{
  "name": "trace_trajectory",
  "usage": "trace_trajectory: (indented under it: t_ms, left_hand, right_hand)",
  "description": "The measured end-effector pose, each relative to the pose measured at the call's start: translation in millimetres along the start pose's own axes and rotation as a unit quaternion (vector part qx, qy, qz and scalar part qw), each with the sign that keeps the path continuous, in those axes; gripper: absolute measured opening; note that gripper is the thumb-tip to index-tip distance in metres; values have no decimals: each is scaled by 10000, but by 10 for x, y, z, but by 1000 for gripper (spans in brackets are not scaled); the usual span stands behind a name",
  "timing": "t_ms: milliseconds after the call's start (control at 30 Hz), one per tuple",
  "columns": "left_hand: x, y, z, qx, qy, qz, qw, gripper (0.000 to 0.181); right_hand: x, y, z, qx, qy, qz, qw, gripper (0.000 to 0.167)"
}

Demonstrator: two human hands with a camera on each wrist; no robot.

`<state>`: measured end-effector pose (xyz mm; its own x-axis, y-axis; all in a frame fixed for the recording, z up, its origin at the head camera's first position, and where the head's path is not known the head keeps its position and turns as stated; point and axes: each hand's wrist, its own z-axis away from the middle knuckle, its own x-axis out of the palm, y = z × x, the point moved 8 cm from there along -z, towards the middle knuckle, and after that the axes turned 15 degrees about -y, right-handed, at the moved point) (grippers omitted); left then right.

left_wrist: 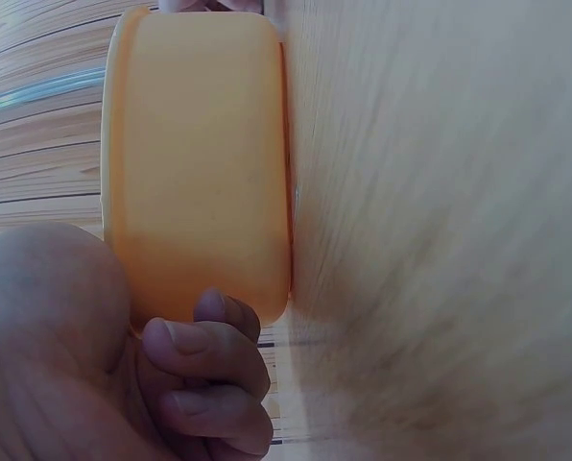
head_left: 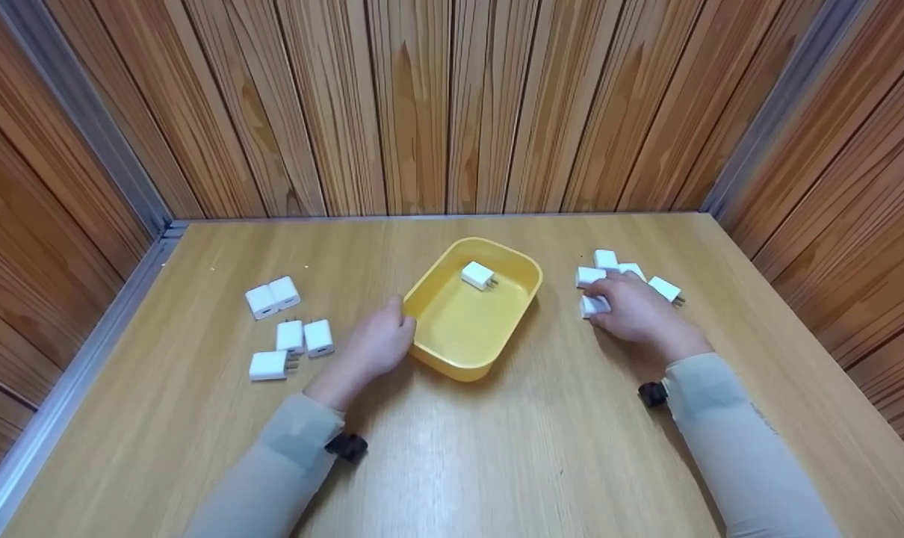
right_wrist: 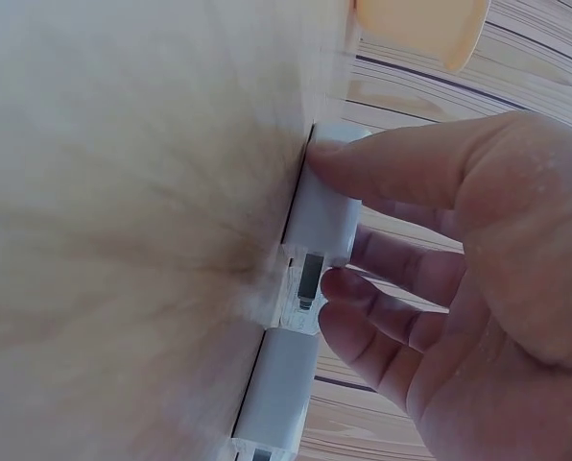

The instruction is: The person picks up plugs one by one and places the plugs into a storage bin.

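Far table (head_left: 497, 463) edge: bounded by a wooden wall (head_left: 422, 112). Left edge: bounded by a metal rail (head_left: 87, 359). At mid-table, set at an angle and well apart from both edges: a yellow tray (head_left: 459, 321). Inside, toward the far end: one white plug (head_left: 477, 275), prongs to the right. Open room: between tray and right-side plugs; also across the near side, between the sleeves (head_left: 743, 448). To the left: five loose plugs (head_left: 319, 338). To the right, closely grouped: five more.

Left hand (head_left: 373, 340): at the left corner of the tray, thumb at the rim, fingers curled against the outer wall, gripping. Right hand (head_left: 639, 310): thumb and fingers slightly parted, pinching the near-left plug (right_wrist: 329, 211) of the right group; far-side finger contact partly hidden.
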<state>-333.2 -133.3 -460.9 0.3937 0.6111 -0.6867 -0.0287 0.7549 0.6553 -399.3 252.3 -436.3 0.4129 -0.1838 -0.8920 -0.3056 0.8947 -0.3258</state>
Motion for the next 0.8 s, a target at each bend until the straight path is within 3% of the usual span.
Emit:
trace_trajectory:
  t_ms: [467,633,800]
  left_hand:
    - [8,2,9,13,-30,-16,10000,67]
    - [4,21,4,119,90,-84,9999,61]
    - [6,9,-4,25,67,14,10000,63]
  right_hand:
    - [0,1,18,11,-86,-118,9999,45]
    - [-1,-29,20,-191,11,-18,9998,42]
    - [-11,-50,17,-301,133,90,9994,40]
